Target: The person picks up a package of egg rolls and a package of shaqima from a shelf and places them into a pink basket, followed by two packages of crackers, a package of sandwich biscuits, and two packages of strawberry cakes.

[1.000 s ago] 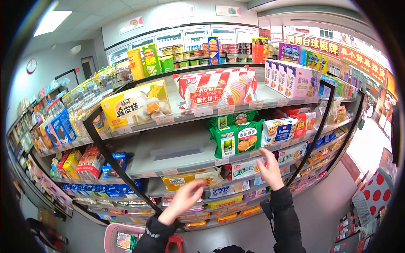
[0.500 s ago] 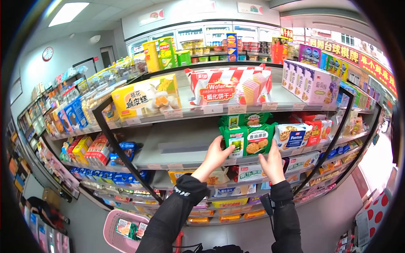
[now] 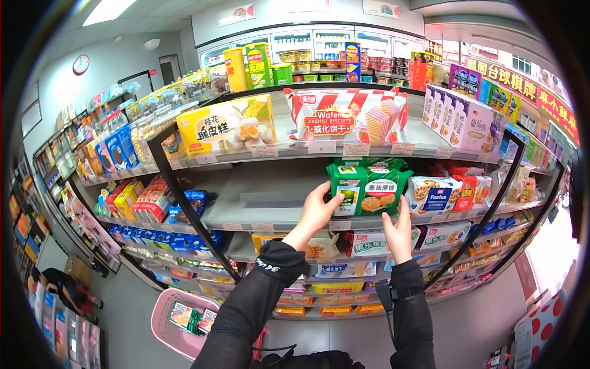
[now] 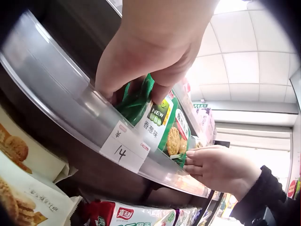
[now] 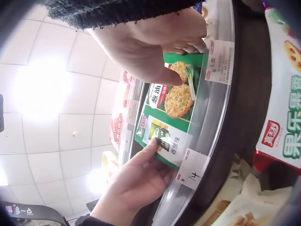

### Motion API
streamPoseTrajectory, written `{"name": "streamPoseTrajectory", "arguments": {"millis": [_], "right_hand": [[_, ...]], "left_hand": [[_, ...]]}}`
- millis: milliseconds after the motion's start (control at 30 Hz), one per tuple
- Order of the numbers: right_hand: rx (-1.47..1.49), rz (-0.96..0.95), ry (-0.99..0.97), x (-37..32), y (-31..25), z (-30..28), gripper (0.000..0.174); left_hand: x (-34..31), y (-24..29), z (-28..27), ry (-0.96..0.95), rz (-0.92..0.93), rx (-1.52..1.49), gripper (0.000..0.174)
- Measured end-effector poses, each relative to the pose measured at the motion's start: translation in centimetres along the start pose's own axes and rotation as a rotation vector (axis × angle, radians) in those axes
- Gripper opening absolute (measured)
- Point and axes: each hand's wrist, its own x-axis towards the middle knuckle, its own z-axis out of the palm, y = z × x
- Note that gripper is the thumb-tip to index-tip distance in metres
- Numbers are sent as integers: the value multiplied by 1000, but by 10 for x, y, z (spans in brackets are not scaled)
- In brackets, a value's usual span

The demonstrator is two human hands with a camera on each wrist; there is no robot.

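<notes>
A green cracker bag [image 3: 370, 192] stands at the front of the second shelf, another green bag behind it. My left hand [image 3: 318, 215] grips its left end, thumb on the front and fingers behind, as the right wrist view shows of the left hand [image 5: 139, 184] too. At the bag's right end is my right hand [image 3: 399, 232], its thumb on the front and its fingers along the side. In the left wrist view the right hand [image 4: 221, 170] touches the end of the bag [image 4: 173, 136].
Right of the green bags stand a white-and-blue biscuit bag [image 3: 432, 195] and red packs. Wafer biscuits [image 3: 347, 117] and a yellow box [image 3: 227, 126] sit on the shelf above. A pink basket [image 3: 161, 329] holding packs is on the floor, lower left. Black shelf posts [image 3: 192, 212] slant down.
Both hands have moved up from in front of the lower shelves to the two ends of the green bag. The head view has shifted, bringing more of the pink basket into sight.
</notes>
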Motion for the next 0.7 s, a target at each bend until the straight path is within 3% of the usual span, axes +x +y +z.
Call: {"name": "streamPoseTrajectory", "arguments": {"millis": [33,433,633,700], "right_hand": [[60,-31,-4,-1,-5,0,55],[97,43,-9,5,-7,5,44],[85,-25,80,-3,-25,1,39],[130,-20,104,-9,-33,-2,37]], "left_hand": [[-1,1,0,61,59,-97,30],[-9,6,-17,13,-27,-6,28],[-18,13,-21,17,1,-109,31],[-26,17,-22,37,35,-293,34]]}}
